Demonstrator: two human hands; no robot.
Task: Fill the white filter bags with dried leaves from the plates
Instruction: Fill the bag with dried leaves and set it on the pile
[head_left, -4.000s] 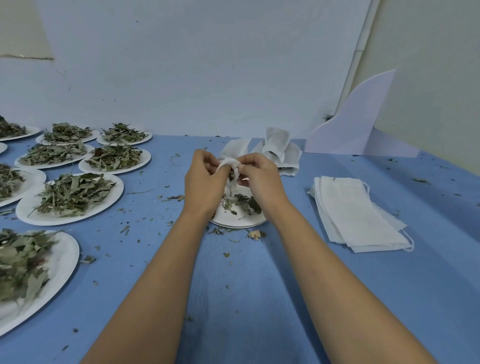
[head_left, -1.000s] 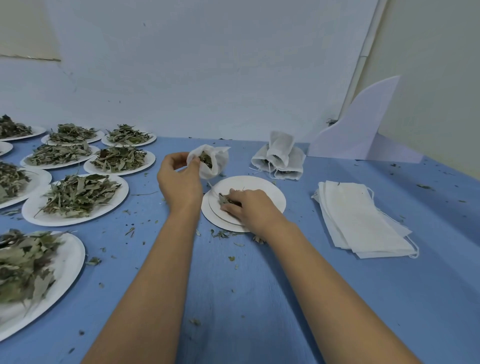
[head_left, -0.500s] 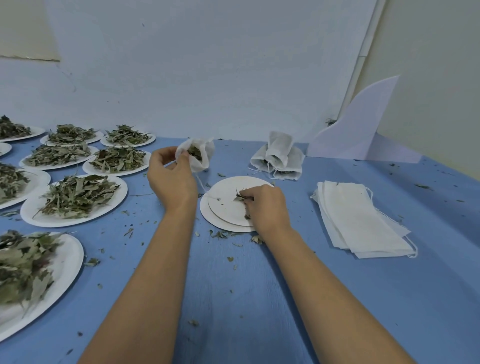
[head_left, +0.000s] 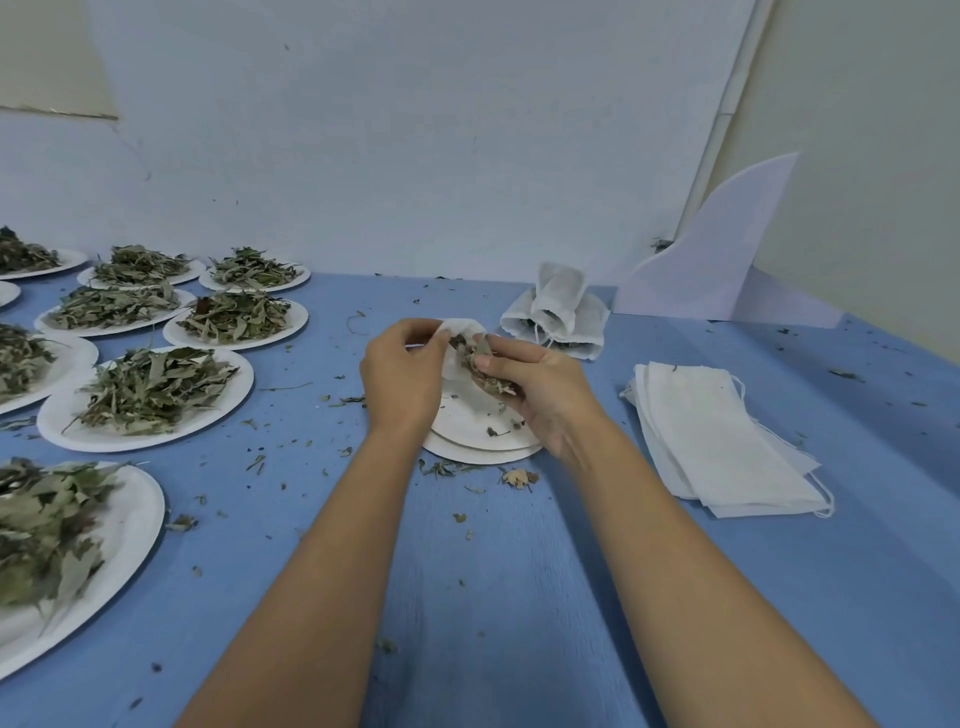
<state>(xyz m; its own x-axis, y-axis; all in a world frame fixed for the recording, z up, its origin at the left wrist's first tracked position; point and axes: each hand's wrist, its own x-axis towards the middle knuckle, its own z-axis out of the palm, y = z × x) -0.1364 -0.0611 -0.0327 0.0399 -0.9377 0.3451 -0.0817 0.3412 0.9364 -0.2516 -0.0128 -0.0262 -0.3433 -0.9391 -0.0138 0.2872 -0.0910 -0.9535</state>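
1. Clock directions are read from the stacked empty plates, with twelve toward the wall. The blue table (head_left: 519, 613) fills the near view and is dotted with leaf crumbs. Both bare forearms reach across it from six o'clock.
2. At about eight o'clock, nearest the person, a white plate (head_left: 132, 530) holds a heap of dried leaves.
3. At the centre, the two stacked empty plates (head_left: 467, 415) carry only a few leaf scraps.
4. The left hand (head_left: 400, 384) is just above them on the eleven o'clock side. Its thumb and curled fingers pinch the rim of a white filter bag (head_left: 462, 332), keeping its mouth open toward the other hand.
5. The right hand (head_left: 545, 400), on the one o'clock side, has its fingers curled round a clump of dried leaves (head_left: 485, 369), which is pressed against the bag's mouth.
6. At three o'clock, well apart, a stack of flat bags (head_left: 727, 452) lies on the table.
7. At nine o'clock there is another heaped plate (head_left: 228, 400). More heaped plates (head_left: 296, 326) run off toward ten o'clock.
8. At one o'clock, filled bags (head_left: 561, 306) sit bunched together.
9. Farthest away, at two o'clock, a white card (head_left: 711, 265) leans at the wall.
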